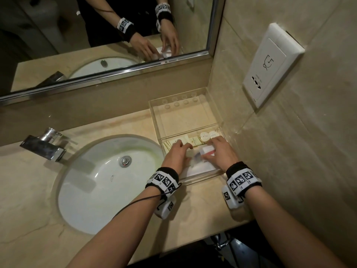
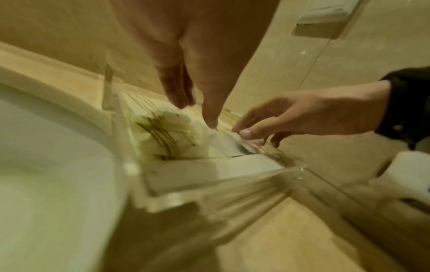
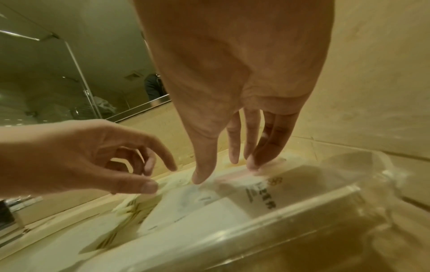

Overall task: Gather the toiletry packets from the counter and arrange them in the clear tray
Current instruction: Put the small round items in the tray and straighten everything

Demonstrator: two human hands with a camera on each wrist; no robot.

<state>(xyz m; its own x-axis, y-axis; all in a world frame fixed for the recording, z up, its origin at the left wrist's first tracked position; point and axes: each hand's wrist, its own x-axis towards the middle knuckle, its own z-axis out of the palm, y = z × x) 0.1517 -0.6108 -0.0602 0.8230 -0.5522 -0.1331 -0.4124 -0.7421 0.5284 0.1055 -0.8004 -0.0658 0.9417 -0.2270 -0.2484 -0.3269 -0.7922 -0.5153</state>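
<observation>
A clear tray (image 1: 154,105) stands in the counter's right corner against the wall. Its front compartment holds cream packets (image 1: 195,141), two round white pieces (image 1: 205,136), a white box with a red stripe (image 1: 208,150) and a flat white packet (image 1: 201,167). Both hands reach into that compartment. My left hand (image 1: 181,146) touches the cream packets (image 2: 163,132) with its fingertips, its fingers loosely bent, and grips nothing that I can see. My right hand (image 3: 225,172) points straight down, with its fingertips (image 3: 252,165) pressing on the striped box (image 3: 239,176).
A white sink basin (image 1: 96,180) lies just left of the tray, with a chrome faucet (image 1: 44,146) behind it. A mirror (image 1: 96,35) covers the back wall. The right wall with a socket plate (image 1: 270,64) stands close to the tray. Bare counter (image 1: 202,209) lies in front.
</observation>
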